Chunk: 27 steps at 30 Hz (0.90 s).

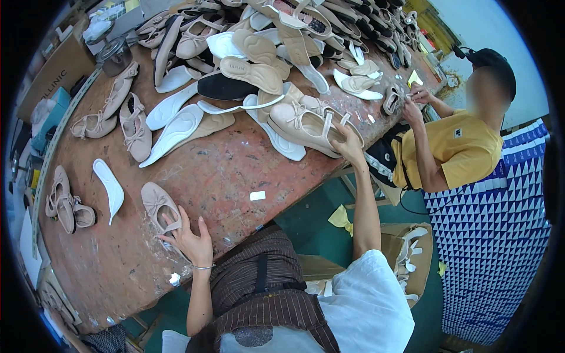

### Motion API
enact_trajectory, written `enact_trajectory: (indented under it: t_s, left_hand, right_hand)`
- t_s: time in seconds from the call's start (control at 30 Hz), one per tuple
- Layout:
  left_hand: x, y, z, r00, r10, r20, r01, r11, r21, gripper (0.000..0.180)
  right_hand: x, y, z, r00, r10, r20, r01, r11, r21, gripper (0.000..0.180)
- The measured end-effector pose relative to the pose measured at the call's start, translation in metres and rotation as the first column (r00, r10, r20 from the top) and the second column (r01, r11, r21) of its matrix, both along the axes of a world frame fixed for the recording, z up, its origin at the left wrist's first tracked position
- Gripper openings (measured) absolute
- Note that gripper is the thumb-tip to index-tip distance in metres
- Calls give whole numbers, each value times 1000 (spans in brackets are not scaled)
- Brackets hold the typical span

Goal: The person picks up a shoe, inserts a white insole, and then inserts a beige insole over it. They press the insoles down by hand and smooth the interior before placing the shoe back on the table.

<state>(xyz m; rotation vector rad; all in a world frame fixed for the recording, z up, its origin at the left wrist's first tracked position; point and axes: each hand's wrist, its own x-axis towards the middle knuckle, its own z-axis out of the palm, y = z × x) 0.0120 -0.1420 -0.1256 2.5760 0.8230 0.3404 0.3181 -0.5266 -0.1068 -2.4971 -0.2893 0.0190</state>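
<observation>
My left hand (pixel 193 241) is at the near table edge, its thumb raised apart and its spread fingers touching the heel end of a beige ballet flat (pixel 158 201) with a bow. To the right, my right hand (pixel 348 144) grips the heel end of a beige strapped ballet flat (pixel 300 125). A second shoe lies close against that one, partly hidden. Just behind them are white insoles (pixel 276 138). One lone white insole (pixel 109 187) lies on the table left of the shoe by my left hand.
Shoes and insoles pile up at the table's (pixel 229 176) far side. More flats (pixel 65 203) stand at the left, near a metal canister (pixel 114 56). A person in yellow (pixel 456 147) handles a shoe at the right. An open carton (pixel 421 259) holding scraps stands below the table.
</observation>
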Motion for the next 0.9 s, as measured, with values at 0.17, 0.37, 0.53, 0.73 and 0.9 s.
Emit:
enact_trajectory:
  t_s: [0.17, 0.37, 0.53, 0.73, 0.9]
  left_hand:
    - [7, -7, 15, 994, -11, 111, 20, 996, -82, 58]
    - [8, -7, 14, 974, -50, 223, 78, 990, -119, 59]
    - [0, -12, 35, 938, -108, 331, 185, 960, -211, 73]
    - [-2, -13, 79, 823, -179, 539, 375, 884, -279, 106]
    - [-37, 67, 92, 654, 155, 741, 78, 960, -269, 98]
  right_hand:
    - [6, 15, -3, 974, -175, -142, 191, 975, 113, 41]
    - [-32, 38, -3, 971, -237, 37, 228, 960, 164, 21]
    - [-113, 79, 35, 944, -302, 136, 235, 900, 367, 14]
    - [-180, 167, 94, 981, -159, 109, 42, 731, 681, 6]
    - [-245, 361, 108, 947, 309, 90, -282, 665, 692, 15]
